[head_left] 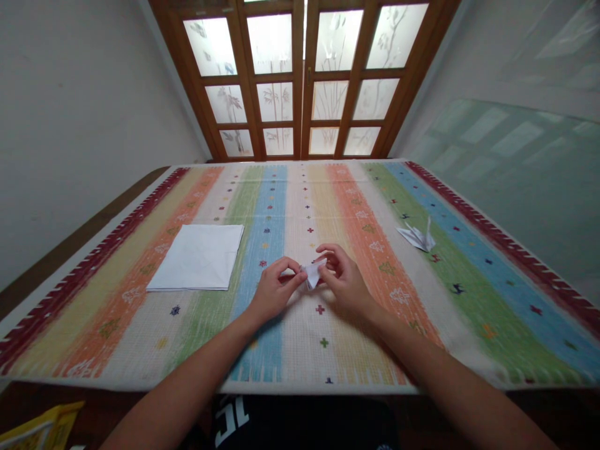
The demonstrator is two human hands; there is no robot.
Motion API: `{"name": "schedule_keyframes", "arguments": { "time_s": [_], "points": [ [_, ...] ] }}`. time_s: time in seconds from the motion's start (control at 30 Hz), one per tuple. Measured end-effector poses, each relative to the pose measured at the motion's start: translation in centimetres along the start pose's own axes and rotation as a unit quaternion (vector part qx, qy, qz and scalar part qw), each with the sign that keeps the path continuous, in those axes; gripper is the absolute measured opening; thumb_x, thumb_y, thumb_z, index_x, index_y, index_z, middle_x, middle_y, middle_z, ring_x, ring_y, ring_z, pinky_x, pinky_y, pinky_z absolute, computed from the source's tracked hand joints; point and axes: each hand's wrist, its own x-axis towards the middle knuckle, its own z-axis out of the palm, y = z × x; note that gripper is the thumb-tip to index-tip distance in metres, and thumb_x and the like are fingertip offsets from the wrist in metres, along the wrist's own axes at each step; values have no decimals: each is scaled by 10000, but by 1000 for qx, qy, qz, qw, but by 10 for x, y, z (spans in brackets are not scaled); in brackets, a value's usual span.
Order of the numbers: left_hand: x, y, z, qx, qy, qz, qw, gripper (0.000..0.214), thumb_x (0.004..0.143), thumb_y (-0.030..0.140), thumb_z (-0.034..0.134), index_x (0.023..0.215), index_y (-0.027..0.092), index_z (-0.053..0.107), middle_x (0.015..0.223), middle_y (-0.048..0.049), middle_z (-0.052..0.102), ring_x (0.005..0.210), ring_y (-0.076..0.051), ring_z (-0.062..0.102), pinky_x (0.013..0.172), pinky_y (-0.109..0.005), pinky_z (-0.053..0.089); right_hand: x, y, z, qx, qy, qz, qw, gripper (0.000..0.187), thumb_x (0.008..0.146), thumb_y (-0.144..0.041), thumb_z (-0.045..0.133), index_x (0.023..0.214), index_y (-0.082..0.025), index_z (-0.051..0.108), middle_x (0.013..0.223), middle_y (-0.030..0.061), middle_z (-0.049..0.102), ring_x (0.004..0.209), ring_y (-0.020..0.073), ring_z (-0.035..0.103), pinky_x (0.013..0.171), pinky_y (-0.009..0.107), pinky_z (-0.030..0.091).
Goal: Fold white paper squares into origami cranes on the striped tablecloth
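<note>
Between my two hands is a small piece of folded white paper (313, 273), held just above the striped tablecloth. My left hand (277, 284) pinches its left edge between thumb and fingertips. On the other side, my right hand (345, 278) grips the paper with thumb and fingers, the index finger curled above it. The fingers cover parts of the paper, so its full shape is hidden. To the right lies a folded white paper crane (419, 237), its thin points sticking up. A stack of white square paper sheets (197, 257) rests to the left of my hands.
The striped tablecloth (300, 350) covers the table. Walls stand close on both sides, with a glass panel (520, 181) leaning at the right. Wooden doors with frosted panes (300, 81) are beyond the far edge. A yellow packet (47, 428) shows at the lower left.
</note>
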Motion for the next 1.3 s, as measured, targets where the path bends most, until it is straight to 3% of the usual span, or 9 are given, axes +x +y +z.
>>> {"name": "schedule_keyframes", "arguments": {
  "time_s": [0.1,0.2,0.47,0.67,0.87,1.03,1.3],
  "points": [
    [2,0,-1,-21,7,-12,1000,391,918,558,737,797,200,634,896,-49,666,862,-192,641,725,-278,572,1,0,-2,-22,10,-14,1000,139,926,-324,643,1029,-255,704,912,28,715,759,182,689,692,310,600],
    [4,-1,-4,-41,24,-16,999,444,883,609,770,782,196,644,879,-47,671,840,-188,640,715,-279,562,3,2,-4,-44,10,-11,999,170,933,-330,631,914,-234,770,930,62,748,790,198,701,671,314,592],
    [6,-5,-6,-80,65,-72,992,463,904,627,734,809,194,600,774,-4,646,639,-142,630,591,-260,556,8,3,-5,40,14,89,995,264,752,-416,859,868,-208,743,837,41,740,671,189,713,584,299,580],
    [7,-5,-5,-111,109,-99,983,394,867,466,749,1036,243,470,779,61,606,587,-128,637,569,-249,582,9,6,-4,76,31,90,993,347,724,-350,834,1024,-238,701,1058,29,702,722,151,686,641,296,583],
    [4,-1,-2,-1,69,-71,995,170,906,293,619,1052,224,565,979,-1,674,661,-123,680,611,-232,543,7,7,-3,103,-41,139,984,411,751,-318,839,1127,-242,690,1008,23,701,739,144,673,667,281,520],
    [1,2,1,97,16,-14,995,99,929,293,621,980,208,626,922,-10,678,758,-158,677,693,-262,536,6,10,-3,155,-67,173,970,417,732,-327,885,1092,-229,700,892,15,731,758,160,685,695,286,520],
    [2,0,-1,3,54,-46,997,194,922,377,677,962,215,579,917,-14,665,843,-186,693,673,-259,581,9,13,-3,201,-23,196,960,378,718,-415,916,990,-215,747,853,19,739,707,167,700,719,324,592]
  ]
}}
